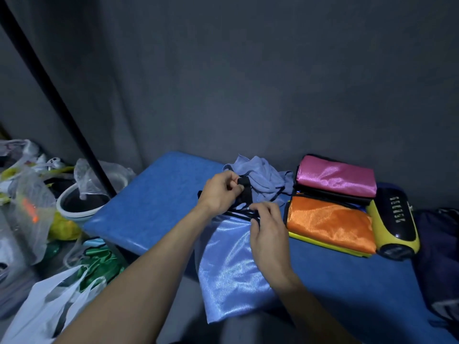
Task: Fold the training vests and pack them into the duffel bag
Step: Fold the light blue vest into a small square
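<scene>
A shiny light-blue vest [231, 266] with black trim lies spread on the blue table [154, 202], its lower end hanging over the front edge. My left hand [221, 192] pinches a black strap at the vest's top. My right hand [268, 229] grips the black trim just below it. Behind them sits a crumpled light-blue vest [263, 180]. To the right lie a folded orange vest [330, 224] on a yellow one, and a folded pink vest [337, 176] on a black one. A dark duffel bag [437, 247] shows at the far right edge.
A black-and-yellow case [395, 219] lies right of the folded vests. Left of the table stand a white bucket [77, 207], several plastic bags [49, 306] and a slanted black pole [52, 90]. A grey curtain hangs behind.
</scene>
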Available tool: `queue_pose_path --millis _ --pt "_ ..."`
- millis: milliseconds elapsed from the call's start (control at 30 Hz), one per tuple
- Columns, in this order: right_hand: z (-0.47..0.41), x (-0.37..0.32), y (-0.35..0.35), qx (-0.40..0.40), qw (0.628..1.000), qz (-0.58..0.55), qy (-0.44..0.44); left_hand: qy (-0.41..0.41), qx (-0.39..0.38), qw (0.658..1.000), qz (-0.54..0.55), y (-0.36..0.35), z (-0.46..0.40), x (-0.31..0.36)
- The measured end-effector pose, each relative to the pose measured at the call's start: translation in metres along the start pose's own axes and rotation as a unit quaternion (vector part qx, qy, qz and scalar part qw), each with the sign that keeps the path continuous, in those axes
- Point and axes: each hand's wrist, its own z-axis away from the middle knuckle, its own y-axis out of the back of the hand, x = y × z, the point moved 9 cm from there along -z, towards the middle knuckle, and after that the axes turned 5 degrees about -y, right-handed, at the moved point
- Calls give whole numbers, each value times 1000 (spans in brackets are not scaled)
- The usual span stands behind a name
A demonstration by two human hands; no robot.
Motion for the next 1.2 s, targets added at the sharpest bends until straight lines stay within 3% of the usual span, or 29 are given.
queue_pose_path --millis 67,133,233,433,633,733,933,1100,1200 --pt "1 -12 2 16 994 102 36 -16 1 1000 -1 0 1 0" --pt "7 -32 0 26 974 185 125 -22 5 1000 5 1 1 -1" --pt "18 -49 -15 -9 939 243 243 -31 7 999 18 1 1 1" --pt "13 -31 -27 -92 948 239 190 -59 -18 998 9 1 8 13" --pt "17 -17 -23 -160 957 181 160 -214 -85 966 -117 3 43 40" --pt "18 -17 -19 -200 957 141 157 -235 -86 957 -145 0 62 34" --pt "19 -19 -1 -131 978 106 127 -274 -47 939 -203 -8 79 38" --pt "21 -24 -2 -87 977 145 130 -313 -36 907 -279 -17 90 47" --pt "21 -23 -6 -85 967 186 153 -286 -19 932 -224 2 80 53"
